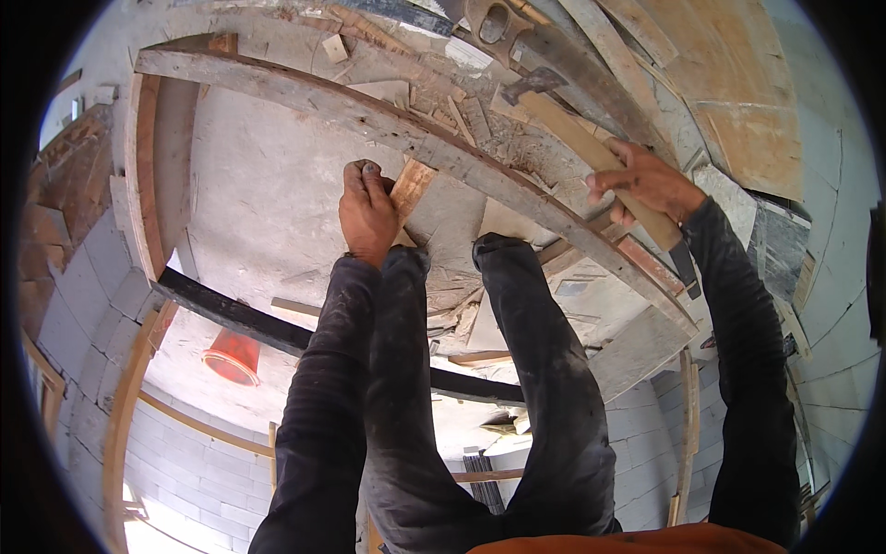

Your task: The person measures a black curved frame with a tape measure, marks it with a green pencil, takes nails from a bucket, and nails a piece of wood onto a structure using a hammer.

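My right hand [646,183] is wrapped round the wooden handle of a hammer [577,138]. Its metal head points up and left, above the long beam, and the dark end of the handle hangs below my hand. My left hand [367,212] is closed on a short piece of wood [413,187], which slants up toward the underside of the beam. The fingertips of that hand are partly hidden. A long weathered timber beam [369,115] crosses in front of me, part of a wooden frame with a side board [145,175] at the left.
Beyond the beam lie wood scraps [471,120], rubble and what looks like a hand saw [494,28]. Plywood sheets [748,102] rest at the upper right. A black bar [231,309] closes the near side, with a red bucket [233,355] past it. Pale block walls [198,462] surround the area.
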`<move>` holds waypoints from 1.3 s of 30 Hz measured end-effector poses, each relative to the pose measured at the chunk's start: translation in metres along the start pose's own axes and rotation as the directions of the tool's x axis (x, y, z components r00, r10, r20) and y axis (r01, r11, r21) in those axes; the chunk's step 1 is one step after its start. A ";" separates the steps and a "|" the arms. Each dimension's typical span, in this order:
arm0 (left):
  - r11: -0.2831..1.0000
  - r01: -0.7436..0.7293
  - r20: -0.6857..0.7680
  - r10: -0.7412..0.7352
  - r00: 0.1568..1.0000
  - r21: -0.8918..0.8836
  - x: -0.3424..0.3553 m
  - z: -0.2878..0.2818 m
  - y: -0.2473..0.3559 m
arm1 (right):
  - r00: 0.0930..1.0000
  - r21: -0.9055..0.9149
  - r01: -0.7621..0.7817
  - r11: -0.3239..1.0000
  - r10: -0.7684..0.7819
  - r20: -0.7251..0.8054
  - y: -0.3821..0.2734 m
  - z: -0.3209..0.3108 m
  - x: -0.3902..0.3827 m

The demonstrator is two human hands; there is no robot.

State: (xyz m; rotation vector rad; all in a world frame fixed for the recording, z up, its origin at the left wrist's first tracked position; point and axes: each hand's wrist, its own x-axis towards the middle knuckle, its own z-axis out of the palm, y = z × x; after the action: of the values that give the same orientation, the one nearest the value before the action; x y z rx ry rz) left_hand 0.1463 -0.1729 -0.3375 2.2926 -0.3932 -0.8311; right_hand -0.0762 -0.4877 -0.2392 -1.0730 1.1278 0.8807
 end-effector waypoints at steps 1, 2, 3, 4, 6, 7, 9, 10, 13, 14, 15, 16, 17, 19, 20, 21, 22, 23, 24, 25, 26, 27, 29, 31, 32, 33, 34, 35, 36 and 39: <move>1.000 -0.003 -0.005 0.003 1.000 0.004 0.000 0.000 0.000 | 0.995 -0.050 0.039 0.998 -0.044 -0.090 0.012 0.012 -0.014; 1.000 -0.002 -0.008 0.003 1.000 0.009 0.000 0.000 -0.001 | 0.980 -0.118 0.033 0.992 -0.055 -0.192 0.025 0.027 -0.028; 1.000 -0.009 -0.013 0.009 1.000 0.007 0.000 0.000 -0.001 | 0.956 -0.162 0.083 0.983 -0.124 -0.265 0.039 0.042 -0.040; 1.000 -0.014 -0.016 0.014 1.000 0.005 -0.001 0.000 -0.002 | 0.891 -0.316 0.142 0.938 -0.260 -0.373 0.052 0.057 -0.048; 1.000 -0.018 -0.023 0.017 1.000 -0.004 -0.001 0.001 -0.003 | 0.705 -0.561 0.251 0.789 -0.546 -0.453 0.071 0.086 -0.049; 1.000 -0.018 -0.026 0.017 1.000 -0.009 0.000 0.001 -0.003 | 0.640 -0.561 0.355 0.748 -0.632 -0.438 0.078 0.097 -0.046; 1.000 -0.005 -0.024 0.004 1.000 -0.010 0.000 0.001 -0.003 | 0.602 -0.506 0.440 0.742 -0.662 -0.447 0.084 0.116 -0.036; 1.000 0.008 -0.018 -0.008 1.000 -0.008 0.000 0.001 -0.004 | 0.736 -0.473 0.349 0.809 -0.549 -0.395 0.085 0.122 -0.030; 1.000 -0.008 -0.021 0.008 1.000 0.003 0.000 0.001 -0.005 | 0.658 -0.643 0.413 0.645 -0.699 -0.279 0.079 0.135 -0.013; 1.000 -0.019 -0.021 0.019 1.000 0.009 0.000 0.001 -0.005 | 0.676 -0.671 0.381 0.636 -0.687 -0.268 0.076 0.138 -0.010; 1.000 -0.021 -0.019 0.021 1.000 0.006 0.000 0.000 -0.005 | 0.684 -0.696 0.354 0.625 -0.680 -0.263 0.073 0.140 -0.007; 1.000 -0.025 -0.017 0.025 1.000 0.003 0.000 0.000 -0.005 | 0.681 -0.721 0.338 0.605 -0.686 -0.257 0.069 0.141 -0.005; 1.000 -0.029 -0.013 0.029 0.999 -0.009 0.000 0.000 -0.005 | 0.680 -0.744 0.320 0.587 -0.689 -0.251 0.065 0.142 -0.003; 1.000 -0.004 0.001 0.004 1.000 0.000 0.000 -0.001 -0.005 | 0.684 -0.750 0.318 0.580 -0.688 -0.242 0.059 0.142 0.000; 1.000 0.004 0.007 -0.004 1.000 -0.009 0.000 -0.001 -0.005 | 0.710 -0.752 0.296 0.588 -0.663 -0.239 0.057 0.142 0.002; 1.000 -0.005 0.000 0.005 1.000 -0.009 0.000 -0.001 -0.005 | 0.675 -0.757 0.326 0.566 -0.701 -0.233 0.055 0.141 0.004; 1.000 -0.017 -0.004 0.017 1.000 -0.014 0.000 -0.001 -0.004 | 0.666 -0.758 0.334 0.560 -0.709 -0.230 0.054 0.140 0.006; 0.999 -0.029 -0.006 0.029 1.000 -0.020 0.000 -0.001 -0.004 | 0.644 -0.758 0.351 0.550 -0.729 -0.231 0.054 0.139 0.008; 1.000 -0.027 -0.008 0.027 1.000 -0.008 -0.001 -0.001 -0.005 | 0.666 -0.749 0.337 0.570 -0.707 -0.238 0.054 0.139 0.009; 1.000 -0.025 -0.011 0.025 1.000 0.003 -0.001 -0.001 -0.005 | 0.675 -0.739 0.333 0.585 -0.696 -0.247 0.055 0.139 0.009; 0.999 -0.035 -0.019 0.035 0.999 0.007 -0.001 -0.001 -0.006 | 0.665 -0.729 0.346 0.591 -0.703 -0.254 0.056 0.139 0.009; 1.000 -0.016 -0.010 0.016 1.000 0.004 -0.001 -0.001 -0.006 | 0.696 -0.670 0.349 0.656 -0.660 -0.283 0.057 0.140 0.008; 1.000 0.002 0.000 -0.002 1.000 -0.019 -0.001 -0.003 -0.004 | 0.726 -0.535 0.385 0.752 -0.605 -0.329 0.056 0.145 0.004; 0.993 -0.045 -0.109 0.033 0.993 -0.109 -0.003 -0.013 0.002 | 0.673 -0.420 0.471 0.776 -0.624 -0.397 0.051 0.154 -0.003; 0.987 -0.054 -0.156 0.030 0.987 -0.153 -0.004 -0.018 0.009 | 0.675 -0.337 0.489 0.805 -0.593 -0.438 0.046 0.158 -0.007; 0.967 -0.057 -0.108 0.030 0.994 -0.249 -0.007 -0.024 0.018 | 0.716 -0.173 0.509 0.843 -0.526 -0.458 0.040 0.162 -0.012; 0.941 -0.033 -0.049 0.017 0.999 -0.336 -0.016 -0.033 0.028 | 0.785 0.025 0.483 0.875 -0.419 -0.456 0.033 0.168 -0.019; 0.909 -0.005 0.013 0.011 1.000 -0.416 -0.026 -0.044 0.041 | 0.859 0.224 0.396 0.891 -0.273 -0.433 0.027 0.173 -0.026; 0.911 0.112 0.207 -0.030 0.978 -0.398 -0.040 -0.055 0.054 | 0.860 0.433 0.474 0.766 -0.297 -0.416 0.019 0.179 -0.033; 0.772 0.520 0.763 -0.073 0.643 -0.365 -0.078 -0.074 0.098 | 0.872 0.583 0.489 0.649 -0.355 -0.336 0.003 0.186 -0.057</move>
State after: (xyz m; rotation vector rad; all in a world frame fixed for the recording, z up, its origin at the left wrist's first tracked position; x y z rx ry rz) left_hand 0.1308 -0.1724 -0.1922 1.4014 -0.0318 -1.7797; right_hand -0.0444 -0.3090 -0.1700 -0.7725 1.1460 -0.0341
